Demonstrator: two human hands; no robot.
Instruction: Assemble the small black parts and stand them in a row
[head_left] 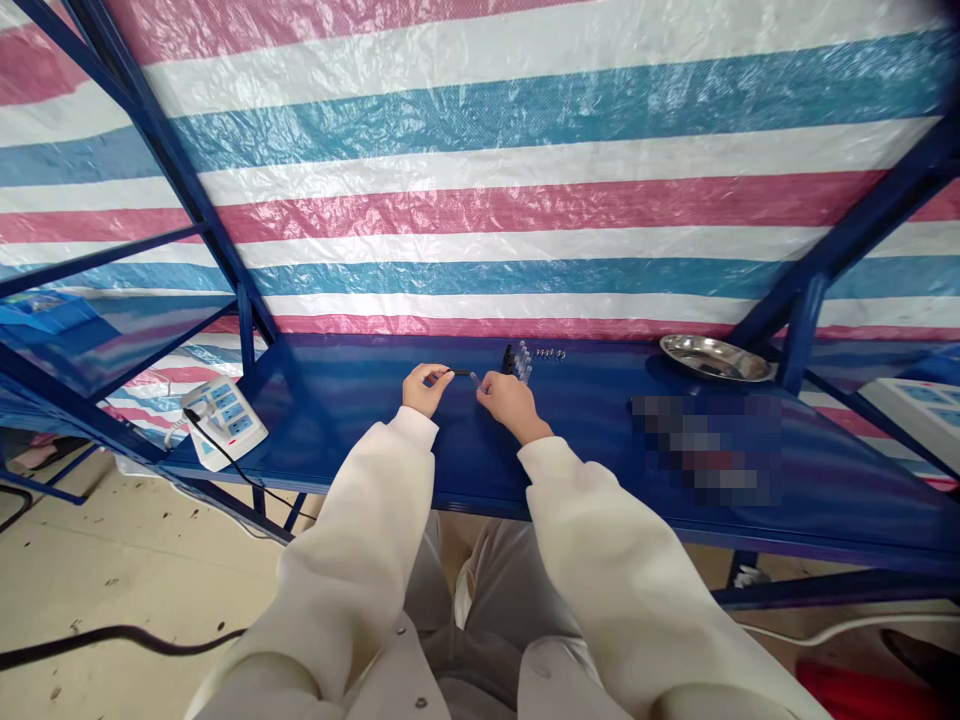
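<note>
My left hand [426, 388] is closed in a pinch, with a thin black rod [460, 373] sticking out from its fingertips to the right. Facing it, my right hand [511, 402] pinches a small clear tube [474, 379], whose end points toward the rod. A narrow gap seems to lie between the two pieces. Just behind my right hand stand several small black pieces [508, 357] and several clear pieces [523, 358], partly hidden by the hand. Beside them is a row of small shiny metal parts [550, 354].
The blue metal table [337, 410] carries a round steel dish [716, 358] at the back right and a blurred-out object [705, 450] nearer. At the left edge sits a white power strip [223, 422] with a black cable. Blue frame posts [847, 235] rise at both sides.
</note>
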